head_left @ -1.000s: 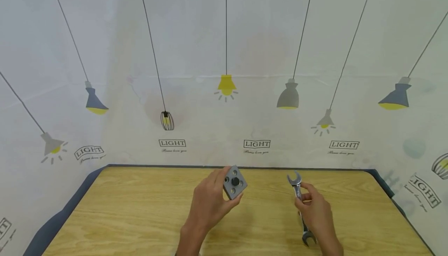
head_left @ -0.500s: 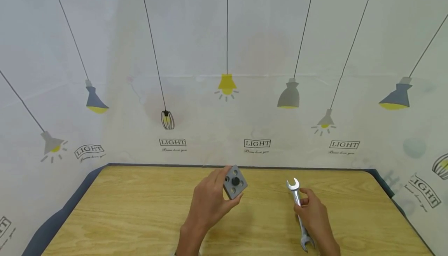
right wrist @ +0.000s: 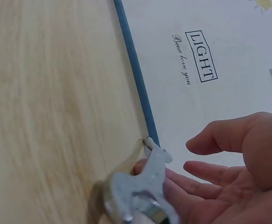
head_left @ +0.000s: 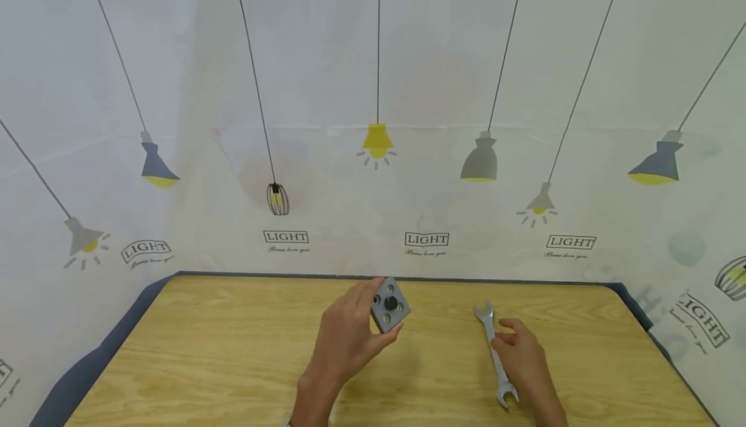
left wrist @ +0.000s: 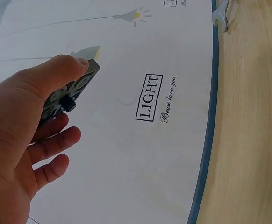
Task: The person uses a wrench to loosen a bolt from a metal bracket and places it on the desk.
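Note:
In the head view my left hand (head_left: 345,336) grips a grey square block (head_left: 384,317) by its edges, raised over the table. Holes surround a black bolt (head_left: 391,303) at the block's middle; the left wrist view shows the thumb pressed on the block's edge. My right hand (head_left: 524,356) is beside a silver double open-ended wrench (head_left: 497,363), which slants low over the wood. In the right wrist view, the thumb (right wrist: 211,138) stands apart from the wrench (right wrist: 152,172), and one fingertip shows past its far side.
A light wooden table (head_left: 233,349) spreads below both hands, with a dark blue edge (head_left: 280,276) at the back. Behind it rises a white wall covering (head_left: 326,77) printed with hanging lamps and LIGHT labels.
The wrench has turned flatter and sunk lower, its near end shifting away from me. My right fingers have loosened from it. The left hand and block stay nearly still.

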`<state>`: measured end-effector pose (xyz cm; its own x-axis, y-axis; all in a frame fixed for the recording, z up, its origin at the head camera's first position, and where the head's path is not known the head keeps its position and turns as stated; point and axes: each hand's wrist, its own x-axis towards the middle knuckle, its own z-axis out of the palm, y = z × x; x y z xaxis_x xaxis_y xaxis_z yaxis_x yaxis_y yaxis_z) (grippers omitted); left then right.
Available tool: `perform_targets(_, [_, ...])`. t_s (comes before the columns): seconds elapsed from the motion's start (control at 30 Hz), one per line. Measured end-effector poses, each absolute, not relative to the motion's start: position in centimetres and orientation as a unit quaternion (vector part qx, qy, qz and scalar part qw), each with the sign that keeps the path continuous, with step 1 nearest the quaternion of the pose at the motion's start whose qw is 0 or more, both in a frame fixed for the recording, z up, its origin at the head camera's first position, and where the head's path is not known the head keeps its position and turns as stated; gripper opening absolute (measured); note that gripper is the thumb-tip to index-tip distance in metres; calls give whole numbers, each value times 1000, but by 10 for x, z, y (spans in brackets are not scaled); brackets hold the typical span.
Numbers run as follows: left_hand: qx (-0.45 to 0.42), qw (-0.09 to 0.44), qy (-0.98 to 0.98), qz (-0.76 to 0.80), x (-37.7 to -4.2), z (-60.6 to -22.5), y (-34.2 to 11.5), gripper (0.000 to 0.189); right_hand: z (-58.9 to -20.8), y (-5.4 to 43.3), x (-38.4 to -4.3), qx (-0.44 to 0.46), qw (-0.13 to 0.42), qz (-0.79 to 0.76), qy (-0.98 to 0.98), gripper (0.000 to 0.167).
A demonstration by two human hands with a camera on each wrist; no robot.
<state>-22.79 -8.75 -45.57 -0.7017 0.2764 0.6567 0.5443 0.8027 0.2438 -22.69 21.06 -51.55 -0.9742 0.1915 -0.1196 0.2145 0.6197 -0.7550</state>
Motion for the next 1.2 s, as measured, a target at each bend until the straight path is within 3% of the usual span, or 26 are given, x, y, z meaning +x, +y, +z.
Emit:
perform_targets(0.53, [-212,235,-920,-231,-227,-459,-85,80,-513,212,-227,130,3,-401,907,43])
perform_targets(0.77, [-212,230,-914,-257,-226,-458,-85,75,-514,209,-227,131,-19,-391,911,41])
perform_targets(0.93, [-224,236,-910,-256,-225,-457,-85,72,-499,199,-224,94,-59,-414,904,38])
perform_targets(1.2, [-242,198,-915,-255,-223,-451,-82,77,-466,159,-210,13,-92,-507,857,27])
